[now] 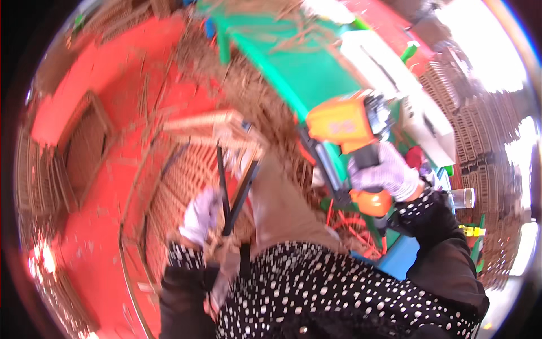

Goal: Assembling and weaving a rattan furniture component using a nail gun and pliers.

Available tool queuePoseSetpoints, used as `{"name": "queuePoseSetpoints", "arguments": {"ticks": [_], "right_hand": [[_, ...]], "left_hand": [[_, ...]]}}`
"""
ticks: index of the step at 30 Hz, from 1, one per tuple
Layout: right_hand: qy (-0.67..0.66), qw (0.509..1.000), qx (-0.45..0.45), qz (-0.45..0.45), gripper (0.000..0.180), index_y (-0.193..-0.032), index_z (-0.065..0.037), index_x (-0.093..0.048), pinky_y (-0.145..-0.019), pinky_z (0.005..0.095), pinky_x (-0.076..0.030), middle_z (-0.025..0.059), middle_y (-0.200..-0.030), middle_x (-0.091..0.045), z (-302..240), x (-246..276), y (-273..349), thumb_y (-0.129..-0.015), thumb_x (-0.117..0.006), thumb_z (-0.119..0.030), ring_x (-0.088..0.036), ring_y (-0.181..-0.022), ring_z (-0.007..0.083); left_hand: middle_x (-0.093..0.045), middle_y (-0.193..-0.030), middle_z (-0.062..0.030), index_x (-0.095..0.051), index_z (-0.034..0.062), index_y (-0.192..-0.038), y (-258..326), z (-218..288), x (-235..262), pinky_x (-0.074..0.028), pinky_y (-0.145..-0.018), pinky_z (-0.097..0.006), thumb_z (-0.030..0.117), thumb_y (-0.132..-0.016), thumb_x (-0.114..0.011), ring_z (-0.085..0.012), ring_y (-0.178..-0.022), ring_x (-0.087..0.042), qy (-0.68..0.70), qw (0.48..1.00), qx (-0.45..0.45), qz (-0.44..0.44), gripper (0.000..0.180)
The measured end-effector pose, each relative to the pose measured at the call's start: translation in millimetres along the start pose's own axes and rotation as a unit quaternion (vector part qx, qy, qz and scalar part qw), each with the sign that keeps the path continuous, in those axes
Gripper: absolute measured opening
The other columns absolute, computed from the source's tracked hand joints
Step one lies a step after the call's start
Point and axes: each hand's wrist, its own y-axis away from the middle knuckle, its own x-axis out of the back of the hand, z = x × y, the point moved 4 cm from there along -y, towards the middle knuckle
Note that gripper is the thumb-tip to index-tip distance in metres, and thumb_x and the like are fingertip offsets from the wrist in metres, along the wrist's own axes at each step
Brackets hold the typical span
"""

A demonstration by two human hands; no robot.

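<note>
My right hand (385, 172), in a pale knitted glove, grips the handle of an orange power nailer (343, 121) held up over the green bench. My left hand (200, 217), also gloved, is closed on the lower end of a woven cane frame (183, 172) with two black bars (234, 189) crossing it. The frame's pale wooden top edge (212, 123) points away from me. The nailer is to the right of the frame and does not touch it. The picture is blurred.
A green workbench (307, 70) strewn with cane scraps runs up the middle. Red flooring (107, 73) lies to the left with woven panels (84, 144) on it. Stacked woven panels (488, 133) stand at the right. An orange hose (355, 229) coils below the nailer, near a clear cup (463, 196).
</note>
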Motion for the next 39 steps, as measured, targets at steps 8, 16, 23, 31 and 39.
{"name": "queuePoseSetpoints", "arguments": {"ticks": [8,16,23,31,39], "right_hand": [[0.047,0.998,-0.025,-0.026,0.045,-0.105,-0.002,-0.055,-0.060,0.0251,-0.048,0.0039,-0.084,-0.061,1.5,-31.8,-21.5,-0.065,-0.075,-0.004,-0.059,-0.067,0.0108],[0.039,0.993,-0.078,-0.076,0.048,-0.109,-0.004,-0.054,-0.068,0.0282,-0.048,0.0012,-0.083,-0.058,1.4,-54.3,-34.4,-0.066,-0.076,-0.007,-0.056,-0.073,0.0104],[0.098,0.984,-0.046,-0.140,0.044,-0.103,-0.006,-0.052,-0.068,0.0277,-0.047,0.0002,-0.075,-0.059,12.5,-60.8,-48.7,-0.066,-0.076,-0.011,-0.056,-0.071,0.0103],[0.210,0.964,-0.060,-0.153,0.037,-0.090,-0.003,-0.057,-0.062,0.0275,-0.047,0.0023,-0.070,-0.059,0.7,-73.6,-68.2,-0.064,-0.076,-0.020,-0.056,-0.065,0.0110],[0.270,0.943,-0.061,-0.182,0.034,-0.083,0.001,-0.058,-0.056,0.0274,-0.047,0.0048,-0.063,-0.058,-12.2,-82.4,-82.7,-0.064,-0.074,-0.022,-0.057,-0.058,0.0127]], "left_hand": [[-0.045,-0.061,0.0049,-0.053,-0.0021,-0.117,-19.1,6.2,0.0,-0.035,-0.042,-0.019,0.023,-0.090,-0.050,-0.0047,-0.047,-0.040,-0.063,0.996,-0.017,-0.059,0.037],[-0.059,-0.087,-0.0193,-0.062,0.0014,-0.100,-12.5,7.2,-24.3,-0.045,-0.077,-0.036,0.026,-0.087,-0.053,-0.0337,-0.082,-0.058,-0.329,0.919,-0.209,-0.048,0.029],[-0.059,-0.087,-0.0155,-0.065,0.0075,-0.095,-2.2,11.8,-39.2,-0.047,-0.072,-0.041,0.028,-0.087,-0.051,-0.0346,-0.078,-0.058,-0.386,0.902,-0.189,0.030,0.026],[-0.057,-0.083,-0.0135,-0.063,0.0057,-0.098,5.3,2.4,-39.1,-0.047,-0.065,-0.041,0.023,-0.085,-0.055,-0.0330,-0.074,-0.058,-0.335,0.913,-0.218,0.076,0.024],[-0.057,-0.082,-0.0132,-0.062,0.0026,-0.094,6.8,2.8,-41.2,-0.046,-0.062,-0.041,0.021,-0.085,-0.055,-0.0333,-0.072,-0.057,-0.350,0.900,-0.245,0.089,0.022]]}}
